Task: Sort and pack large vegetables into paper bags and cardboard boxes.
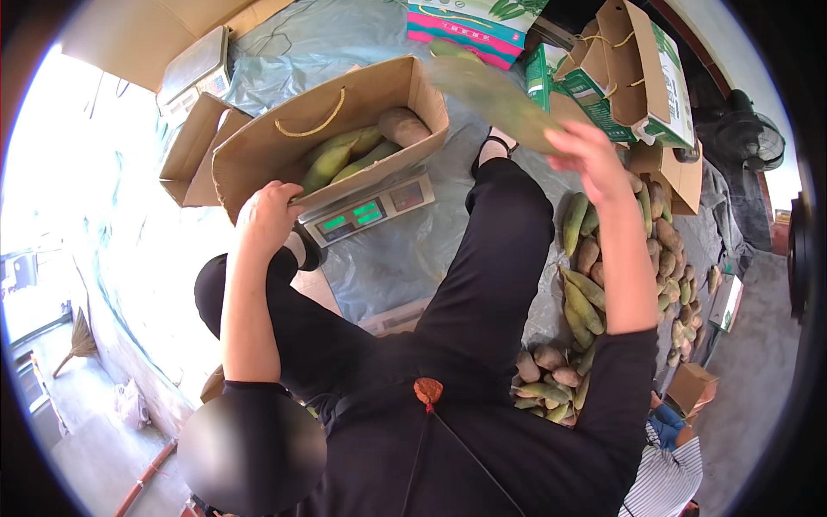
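My left hand (269, 214) grips the near left rim of a cardboard carrier box (319, 112) with a yellow rope handle. The box is tilted with its opening toward me. Inside lie several long green radish-like vegetables (331, 164) and a brownish one (403, 127). It rests on a digital scale (372, 210) whose display is lit green. Out to the right of the box, my right hand (593, 155) is closed around the near end of a long green radish-like vegetable (500, 102), raised and smeared by motion. Its far end points toward the upper left.
Beside my right leg lie green and brownish vegetables (586, 302) in heaps. Green and white carrier boxes (633, 77) stand at the far right near a black fan (745, 133). Another scale (194, 77) sits at the far left. Plastic sheeting (379, 276) covers the floor. A person in stripes (668, 474) is at lower right.
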